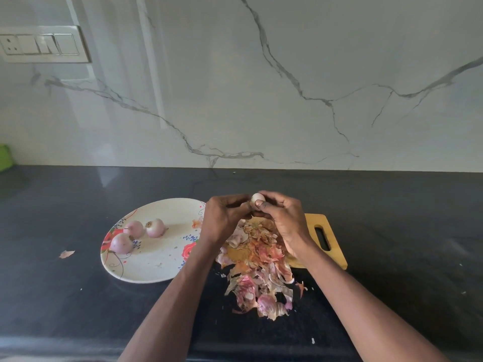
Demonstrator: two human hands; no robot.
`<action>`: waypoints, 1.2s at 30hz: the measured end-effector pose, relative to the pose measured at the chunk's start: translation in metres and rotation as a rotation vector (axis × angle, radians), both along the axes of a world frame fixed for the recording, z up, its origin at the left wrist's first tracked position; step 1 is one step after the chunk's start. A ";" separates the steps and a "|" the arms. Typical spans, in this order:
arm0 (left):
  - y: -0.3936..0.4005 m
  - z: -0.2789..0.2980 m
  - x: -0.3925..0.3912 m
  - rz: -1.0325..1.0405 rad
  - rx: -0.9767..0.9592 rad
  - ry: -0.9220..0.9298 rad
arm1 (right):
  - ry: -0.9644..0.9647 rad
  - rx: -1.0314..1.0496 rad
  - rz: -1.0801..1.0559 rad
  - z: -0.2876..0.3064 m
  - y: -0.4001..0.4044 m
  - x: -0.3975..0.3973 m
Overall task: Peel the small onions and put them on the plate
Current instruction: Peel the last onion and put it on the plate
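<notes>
Forearms reach in from the near edge over the black, glossy bench. Between them a heap of onion skins spills from the wooden cutting board onto the bench: papery, curled flakes in orange, pink and purple, some with pale inner faces. They probably lie there because the peeling is done right above, so scraps drop in one place.

Left of the heap sits an oval plate, white with a red and blue flower print, smooth and shallow. Three peeled onions rest on its far-left part, round, pale pink and shiny, two touching, the third just beside them. One stray skin flake lies on the bench well left of the plate.

Above the board, both hands meet round one small onion. The right hand pinches it between thumb and fingers, its whitish bare top showing. The left hand curls its fingers in against the onion's side, seemingly picking at skin; whether any is left there is hidden. Held over the heap, close to the plate: a short carry once clean.

Behind, a white marble-look wall with grey veins, and a switch panel at far left.
</notes>
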State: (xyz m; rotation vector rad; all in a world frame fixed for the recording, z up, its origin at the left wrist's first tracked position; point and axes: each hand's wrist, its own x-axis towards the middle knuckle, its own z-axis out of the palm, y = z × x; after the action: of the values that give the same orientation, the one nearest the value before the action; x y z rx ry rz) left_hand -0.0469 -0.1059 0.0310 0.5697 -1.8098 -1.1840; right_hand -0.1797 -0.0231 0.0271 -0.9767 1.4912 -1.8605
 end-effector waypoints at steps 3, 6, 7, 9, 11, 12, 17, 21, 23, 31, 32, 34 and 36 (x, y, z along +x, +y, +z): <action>-0.006 -0.003 0.002 -0.022 0.024 -0.049 | 0.075 0.035 -0.009 -0.004 -0.001 -0.005; -0.005 -0.004 0.002 0.043 -0.069 -0.098 | 0.120 0.034 -0.016 -0.006 -0.001 -0.005; -0.002 -0.004 0.001 0.065 -0.107 -0.108 | 0.134 0.030 -0.020 -0.006 -0.001 -0.005; 0.001 -0.004 0.000 0.087 -0.134 -0.110 | 0.170 0.030 -0.039 -0.006 -0.001 -0.004; 0.002 -0.005 -0.002 0.100 -0.135 -0.103 | 0.189 0.037 -0.065 -0.007 -0.002 -0.003; 0.003 -0.005 -0.002 0.103 -0.135 -0.094 | 0.193 0.037 -0.073 -0.008 -0.002 -0.002; 0.007 -0.008 -0.004 0.120 -0.077 -0.050 | 0.184 0.015 -0.063 -0.007 -0.001 -0.001; 0.001 -0.010 -0.005 0.111 0.001 -0.043 | 0.104 0.030 -0.025 -0.005 -0.004 0.002; -0.002 -0.010 -0.007 0.085 0.056 -0.026 | -0.016 0.048 -0.007 -0.004 -0.006 -0.001; -0.006 -0.009 -0.005 0.123 -0.137 -0.147 | -0.218 0.054 -0.020 0.000 -0.009 -0.002; -0.005 -0.008 -0.004 0.115 -0.170 -0.139 | -0.201 0.054 -0.017 0.001 -0.008 -0.001; -0.004 -0.008 -0.004 0.123 -0.240 -0.116 | -0.147 0.051 -0.016 0.001 -0.006 0.000; -0.004 -0.008 -0.004 0.135 -0.265 -0.092 | -0.078 0.052 -0.025 0.000 -0.004 0.002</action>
State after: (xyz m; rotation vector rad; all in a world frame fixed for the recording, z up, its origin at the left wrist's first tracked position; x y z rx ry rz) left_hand -0.0509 -0.1100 0.0227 0.5887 -1.9349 -0.8231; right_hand -0.1778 -0.0272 0.0276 -0.8552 1.5044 -1.8468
